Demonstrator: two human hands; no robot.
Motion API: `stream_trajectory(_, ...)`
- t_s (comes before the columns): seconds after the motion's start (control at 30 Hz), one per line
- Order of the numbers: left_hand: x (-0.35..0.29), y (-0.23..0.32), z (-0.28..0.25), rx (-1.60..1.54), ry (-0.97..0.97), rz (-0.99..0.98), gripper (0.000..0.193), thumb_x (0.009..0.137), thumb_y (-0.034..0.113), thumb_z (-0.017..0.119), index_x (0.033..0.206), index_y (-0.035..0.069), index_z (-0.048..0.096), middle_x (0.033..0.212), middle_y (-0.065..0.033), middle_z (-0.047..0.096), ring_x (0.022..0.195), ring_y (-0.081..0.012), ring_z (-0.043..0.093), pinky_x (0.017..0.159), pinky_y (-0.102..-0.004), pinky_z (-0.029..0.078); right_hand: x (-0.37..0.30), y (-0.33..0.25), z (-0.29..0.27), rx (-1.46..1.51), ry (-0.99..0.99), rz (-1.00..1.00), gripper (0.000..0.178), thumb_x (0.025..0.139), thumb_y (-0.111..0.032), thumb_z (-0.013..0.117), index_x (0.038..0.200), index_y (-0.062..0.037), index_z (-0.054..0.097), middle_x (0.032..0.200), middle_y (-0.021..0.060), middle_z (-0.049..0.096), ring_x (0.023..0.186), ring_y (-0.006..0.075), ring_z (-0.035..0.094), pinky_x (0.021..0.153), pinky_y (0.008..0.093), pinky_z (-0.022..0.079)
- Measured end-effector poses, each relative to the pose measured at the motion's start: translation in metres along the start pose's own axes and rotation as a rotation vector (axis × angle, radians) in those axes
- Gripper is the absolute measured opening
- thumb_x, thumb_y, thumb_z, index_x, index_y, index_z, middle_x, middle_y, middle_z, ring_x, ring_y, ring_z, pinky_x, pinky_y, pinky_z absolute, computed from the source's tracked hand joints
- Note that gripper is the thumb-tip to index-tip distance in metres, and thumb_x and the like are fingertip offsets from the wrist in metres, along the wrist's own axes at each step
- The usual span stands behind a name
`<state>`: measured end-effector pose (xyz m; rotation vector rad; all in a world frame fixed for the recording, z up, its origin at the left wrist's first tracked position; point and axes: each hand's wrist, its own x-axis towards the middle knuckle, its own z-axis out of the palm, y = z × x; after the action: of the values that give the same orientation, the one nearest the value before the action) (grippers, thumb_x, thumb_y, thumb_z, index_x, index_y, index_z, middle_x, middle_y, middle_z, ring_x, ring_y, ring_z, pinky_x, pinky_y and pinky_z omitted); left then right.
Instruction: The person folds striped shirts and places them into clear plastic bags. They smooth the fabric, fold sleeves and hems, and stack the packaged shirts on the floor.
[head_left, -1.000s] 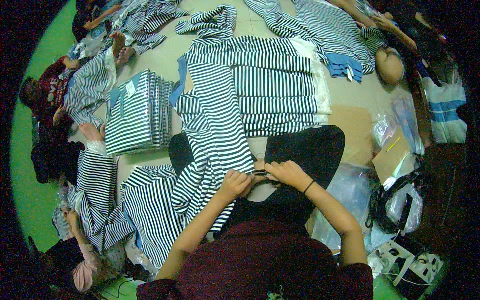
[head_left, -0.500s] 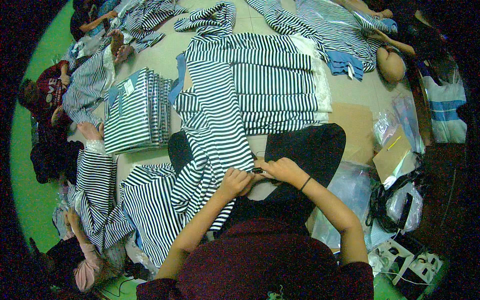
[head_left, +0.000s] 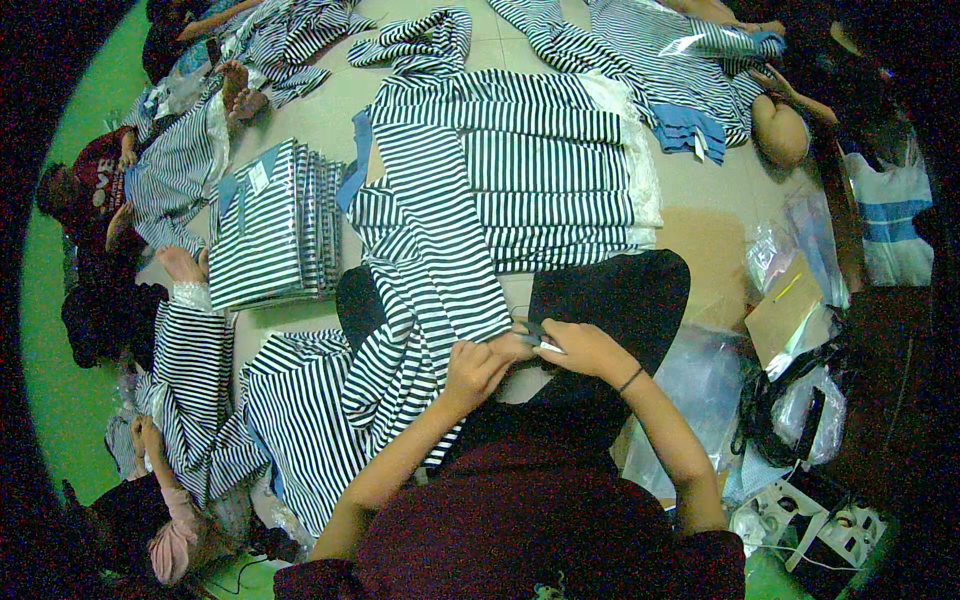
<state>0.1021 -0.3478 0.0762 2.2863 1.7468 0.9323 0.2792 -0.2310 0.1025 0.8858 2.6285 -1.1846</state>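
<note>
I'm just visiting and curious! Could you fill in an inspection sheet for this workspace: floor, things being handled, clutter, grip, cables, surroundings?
Surface: pale tiled floor, largely covered.
Job's things: striped garment with white lace edge; small dark tool, too blurred to identify.
Clutter: stack of wrapped garments at left; brown cardboard and clear plastic bags at right.
Grip: right hand around the tool; left hand at the garment's sleeve end, exact hold unclear.
Cables: thin white cable, lower right.
Surroundings: other people seated among striped garments.
</note>
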Motion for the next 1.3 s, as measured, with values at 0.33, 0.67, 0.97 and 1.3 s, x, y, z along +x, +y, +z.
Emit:
stream_trajectory(0.33,0.034,0.049,0.002,-1.589,-0.451,-1.355,0.024,0.083,0.024,0.049,0.095,0.004,0.055,0.092,-0.0040,0.056,0.084,-0.0125,0.052,0.070,-0.0250,0.043,-0.044,-0.020,0.026,0.471,0.463,0.115,0.022,0.072,-0.013,0.059,0.087,-0.0004,0.049,0.074,0.0138,0.054,0.064,0.0259,0.055,0.056,0.0310,0.043)
stream_trajectory(0.67,0.053,0.038,-0.005,-0.737,-0.430,-0.545,0.033,0.077,0.018,0.054,0.106,0.003,0.048,0.093,-0.0090,0.051,0.085,-0.0140,0.051,0.067,-0.0267,0.043,-0.104,0.029,0.056,0.125,1.170,0.662,0.024,0.076,-0.019,0.053,0.086,0.0024,0.050,0.075,0.0188,0.054,0.071,0.0344,0.052,0.063,0.0392,0.042)
stream_trajectory(0.97,0.011,-0.062,-0.040,-0.102,-0.486,-0.080,0.028,0.061,0.005,0.058,0.088,0.005,0.052,0.086,-0.0110,0.052,0.086,-0.0274,0.049,0.076,-0.0360,0.040,-0.193,0.112,0.136,0.005,0.820,1.223,0.046,0.066,-0.033,0.065,0.096,-0.0026,0.048,0.095,0.0180,0.047,0.089,0.0333,0.045,0.078,0.0405,0.036)
stream_trajectory(1.3,0.007,-0.065,-0.039,-0.049,-0.310,-0.041,0.017,0.062,0.008,0.057,0.078,0.003,0.051,0.068,-0.0105,0.053,0.066,-0.0266,0.051,0.061,-0.0352,0.041,-0.083,0.024,0.026,0.055,1.220,0.516,0.028,0.058,0.003,0.053,0.084,-0.0040,0.048,0.092,0.0128,0.047,0.095,0.0291,0.042,0.088,0.0383,0.029)
